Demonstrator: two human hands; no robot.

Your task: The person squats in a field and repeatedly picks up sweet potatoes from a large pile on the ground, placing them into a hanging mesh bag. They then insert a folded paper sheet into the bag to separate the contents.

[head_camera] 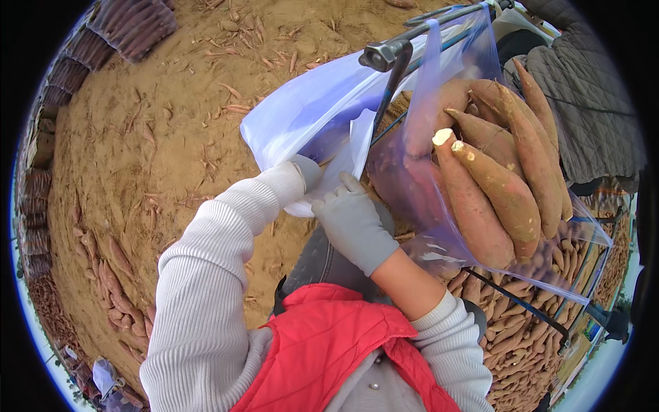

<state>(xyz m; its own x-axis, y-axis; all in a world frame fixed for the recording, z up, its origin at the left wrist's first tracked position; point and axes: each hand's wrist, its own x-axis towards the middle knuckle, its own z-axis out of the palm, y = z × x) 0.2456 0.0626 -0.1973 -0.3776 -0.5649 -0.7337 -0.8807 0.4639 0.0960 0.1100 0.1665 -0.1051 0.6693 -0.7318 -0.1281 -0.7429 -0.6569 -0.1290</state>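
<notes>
A translucent purple-white plastic bag [304, 110] hangs from the metal rod frame [391, 54] in front of me. My left hand [308, 172], in a grey glove, grips its lower edge; folds hide the fingertips. Close beside it, my right hand [355, 226], also gloved in grey, pinches a loose whitish strip of the plastic [355, 149] between thumb and fingers. To the right of my hands, a clear purplish bag [406, 190] stretched on the frame is filled with large sweet potatoes [476, 221]. Two of those on top show pale cut ends.
Sandy soil [190, 92] with scattered roots lies left. Filled bags of sweet potatoes [136, 26] line the far left edge. A large heap of sweet potatoes [520, 335] lies below right. A person in a quilted grey-brown garment [582, 98] is close by at upper right.
</notes>
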